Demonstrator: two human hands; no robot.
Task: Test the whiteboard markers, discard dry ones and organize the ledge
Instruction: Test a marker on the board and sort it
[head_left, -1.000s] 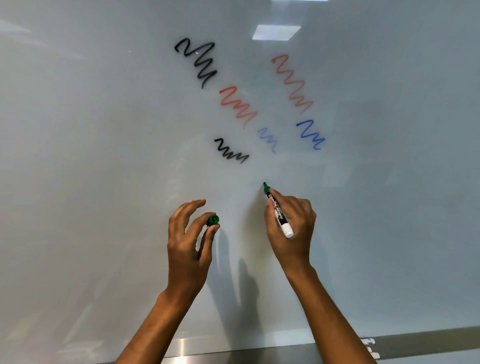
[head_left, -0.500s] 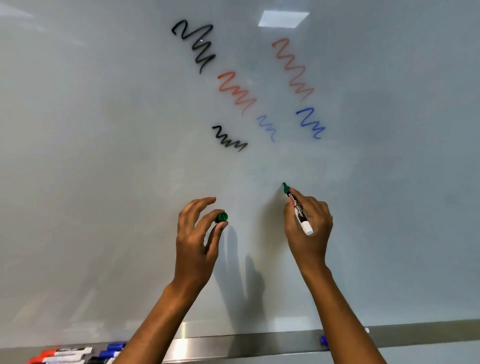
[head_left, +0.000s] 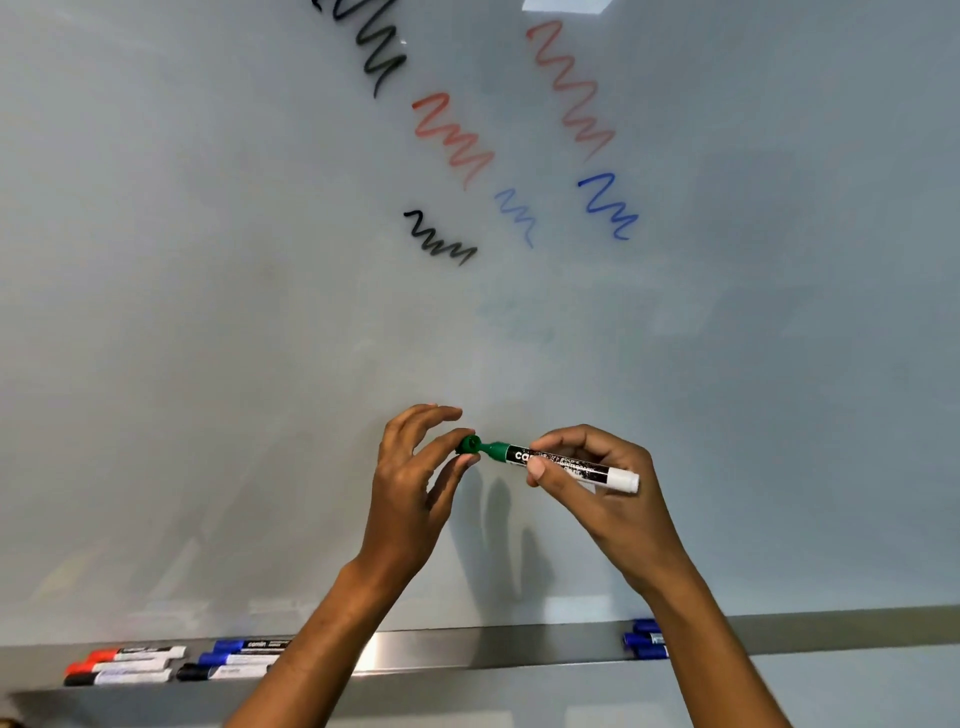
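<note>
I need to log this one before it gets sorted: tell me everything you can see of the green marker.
The green marker has a white barrel, a black printed label, a green neck and a white rear end. It lies roughly level before the whiteboard, tip pointing left. The right hand pinches its barrel; the left hand holds the green cap at its tip, seemingly not fully on.
</note>
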